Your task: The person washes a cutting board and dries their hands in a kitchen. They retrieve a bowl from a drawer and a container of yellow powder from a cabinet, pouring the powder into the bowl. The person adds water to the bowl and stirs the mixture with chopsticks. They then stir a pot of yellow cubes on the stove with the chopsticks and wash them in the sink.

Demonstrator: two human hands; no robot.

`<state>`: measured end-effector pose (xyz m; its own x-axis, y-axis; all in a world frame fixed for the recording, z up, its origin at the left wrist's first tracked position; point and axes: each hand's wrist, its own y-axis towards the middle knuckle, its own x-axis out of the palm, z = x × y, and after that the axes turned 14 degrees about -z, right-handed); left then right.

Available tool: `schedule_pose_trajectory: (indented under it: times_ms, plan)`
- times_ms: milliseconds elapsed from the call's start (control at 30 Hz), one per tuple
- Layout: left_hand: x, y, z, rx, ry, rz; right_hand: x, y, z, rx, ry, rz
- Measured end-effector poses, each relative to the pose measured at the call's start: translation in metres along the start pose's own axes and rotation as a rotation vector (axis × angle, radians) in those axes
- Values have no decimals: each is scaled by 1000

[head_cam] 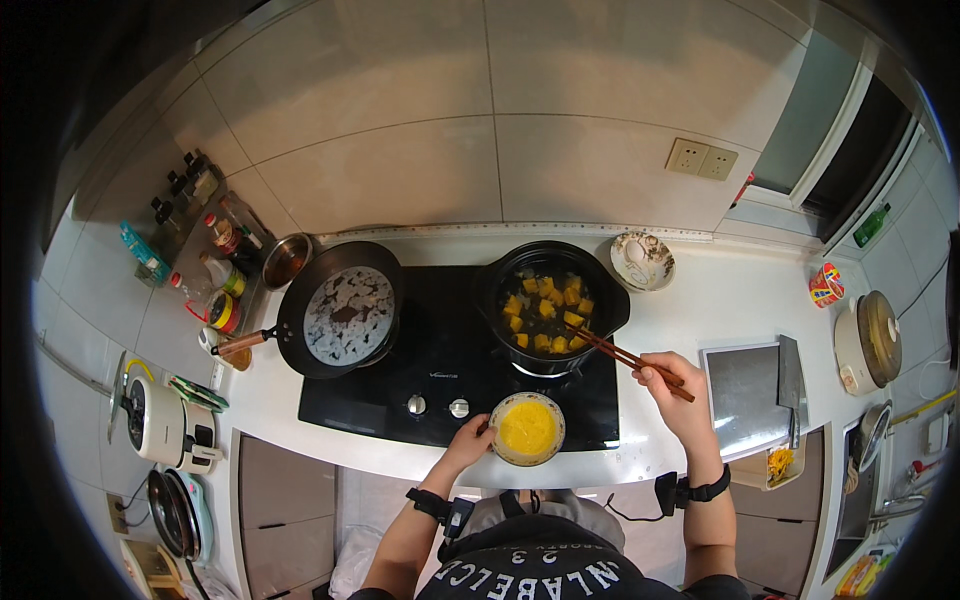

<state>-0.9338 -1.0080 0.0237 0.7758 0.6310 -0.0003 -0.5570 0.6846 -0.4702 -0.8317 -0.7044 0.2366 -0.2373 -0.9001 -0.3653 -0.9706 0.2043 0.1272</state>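
My left hand grips the rim of a patterned bowl that holds yellow liquid like beaten egg. The bowl is over the front edge of the black cooktop. Brown chopsticks are in my right hand, their tips inside a black pot on the right burner. Orange-yellow cubes, perhaps pumpkin, lie in dark liquid there. On the left stands a wok with whitish liquid or foam in it and its wooden handle pointing left.
A cleaver lies on a cutting board at right. Behind the pot, a floral bowl holds an egg. A metal bowl and several seasoning bottles stand at left. Farther right are a lidded cooker and a red cup.
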Motion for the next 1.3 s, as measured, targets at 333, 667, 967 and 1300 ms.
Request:
schedule_pose_trajectory:
  times_ms: [333,667,967,1300]
  plan:
    - [2,-4,10,-17,6,-12,5,0,1,-24,-21,6]
    - [1,-1,2,17,-8,0,5,-2,3,-18,-31,5]
    - [0,1,-2,11,2,-9,6,-4,3,2,48,15]
    - [-1,1,-3,15,-11,-20,6,-5,4,-7,34,18]
